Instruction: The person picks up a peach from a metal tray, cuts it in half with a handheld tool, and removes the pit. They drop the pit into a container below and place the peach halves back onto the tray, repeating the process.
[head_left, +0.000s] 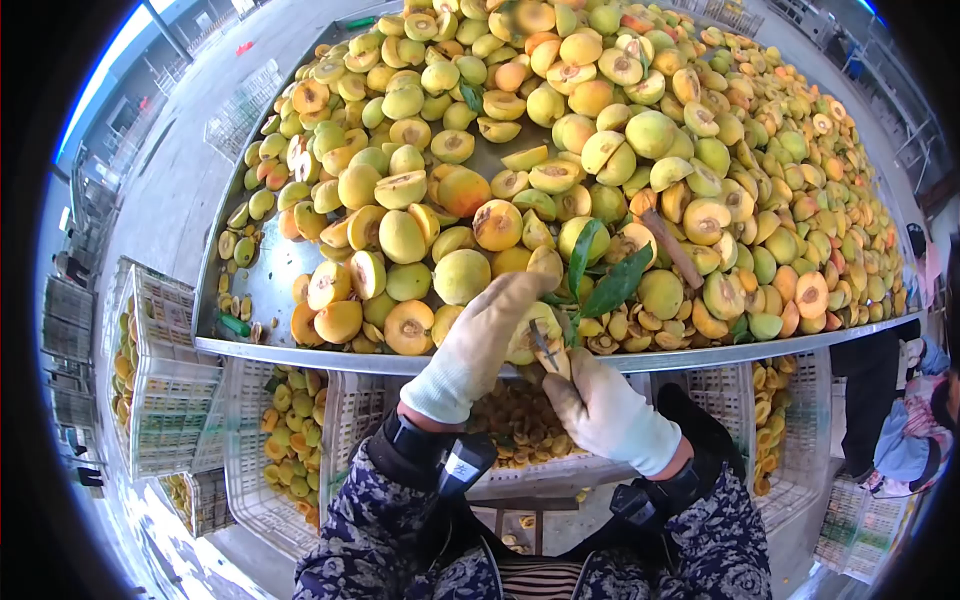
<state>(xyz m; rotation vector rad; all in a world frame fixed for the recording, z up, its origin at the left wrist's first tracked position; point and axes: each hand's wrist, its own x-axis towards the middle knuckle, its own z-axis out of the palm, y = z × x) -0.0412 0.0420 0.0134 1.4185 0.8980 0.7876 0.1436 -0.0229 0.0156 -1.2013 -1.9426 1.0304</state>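
Observation:
My left hand, in a pale work glove, is cupped round a yellow peach just above the metal table's front edge. My right hand, gloved too, grips a small knife whose blade overlaps the fruit. Just beyond the hands, a sprig of green leaves lies on the heap. Whole and halved yellow peaches surround it, some halves with their stones showing.
A metal-rimmed table carries the big heap. A brown stick lies among the fruit. Below the edge stand plastic crates with peach halves, and a basket of cut pieces. Another person is at the right.

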